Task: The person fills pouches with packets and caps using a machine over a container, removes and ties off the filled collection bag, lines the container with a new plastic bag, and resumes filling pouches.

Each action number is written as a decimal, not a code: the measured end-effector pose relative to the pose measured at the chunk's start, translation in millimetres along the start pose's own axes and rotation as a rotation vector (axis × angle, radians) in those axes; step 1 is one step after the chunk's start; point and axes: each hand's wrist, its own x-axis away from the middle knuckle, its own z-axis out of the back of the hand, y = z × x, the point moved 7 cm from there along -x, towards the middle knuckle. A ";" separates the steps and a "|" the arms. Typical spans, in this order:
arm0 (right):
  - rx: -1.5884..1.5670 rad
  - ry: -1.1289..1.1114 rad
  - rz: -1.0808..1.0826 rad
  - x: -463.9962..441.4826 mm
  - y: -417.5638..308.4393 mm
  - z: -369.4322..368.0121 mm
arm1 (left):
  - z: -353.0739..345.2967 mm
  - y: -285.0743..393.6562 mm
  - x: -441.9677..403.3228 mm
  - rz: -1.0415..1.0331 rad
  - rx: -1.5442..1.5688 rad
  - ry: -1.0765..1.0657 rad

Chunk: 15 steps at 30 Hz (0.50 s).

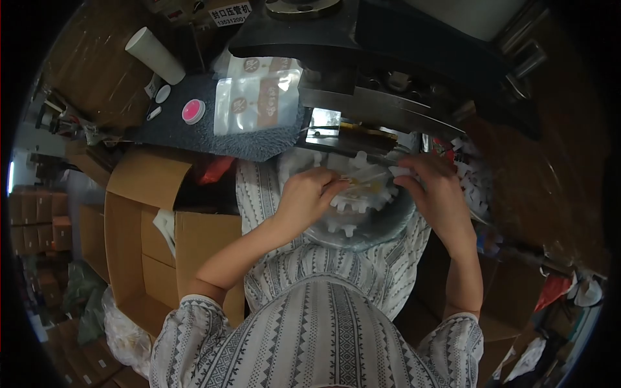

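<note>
- Nearest is the patterned garment (323, 317) of the person; its cloth spreads below the basin and on both sides of it.
- The basin (378, 238), which has clear plastic at its rim, is at the lap, and many small white pieces (341, 229) lie inside it.
- The clear film piece (372, 176) is above the far half of the basin, between the two hands. Its long axis goes mostly sideways, from the left hand toward the right, and the right end seems a little farther from the body. Its exact outline is blurred.
- The left hand (304, 197) is over the left part of the basin, with the fingers curled and the thumb and forefinger pinched together on the left end of the film.
- The right hand (440, 197) is over the right edge of the basin, half open. Its thumb and forefinger curve around a small whitish bit (401, 171); whether they grip it firmly, I cannot tell.
- To the left of the basin stands an open cardboard box (145, 275).
- Beyond the basin is the dark machine (414, 58).
- Beyond the basin and to its left, a blue-grey cloth (259, 145) carries printed pouches (249, 100) and a pink-topped jar (193, 111); farther is a white cup (155, 55), tilted in the view.
</note>
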 end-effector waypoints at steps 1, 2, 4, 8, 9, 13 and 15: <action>-0.003 -0.002 0.001 -0.2 -2.0 -1.6 | 0.9 1.0 2.7 -0.021 -0.067 0.019; -0.015 -0.042 0.007 -0.6 -4.9 -6.3 | 2.1 1.7 5.0 -0.041 -0.134 0.038; -0.028 -0.082 0.014 -1.7 -5.8 -12.1 | 3.7 1.9 7.4 -0.083 -0.162 0.057; -0.070 -0.062 0.010 -2.1 -5.4 -7.6 | 8.4 4.2 8.5 -0.098 -0.194 0.101; -0.071 -0.075 -0.015 -1.8 -4.8 -7.2 | 9.2 4.4 8.6 -0.097 -0.194 0.100; -0.078 -0.135 -0.012 0.8 -2.3 -12.8 | 2.7 8.2 8.7 -0.163 -0.152 0.063; -0.248 -0.197 -0.048 -1.0 -0.7 -21.3 | -3.0 7.2 8.9 -0.205 -0.124 0.029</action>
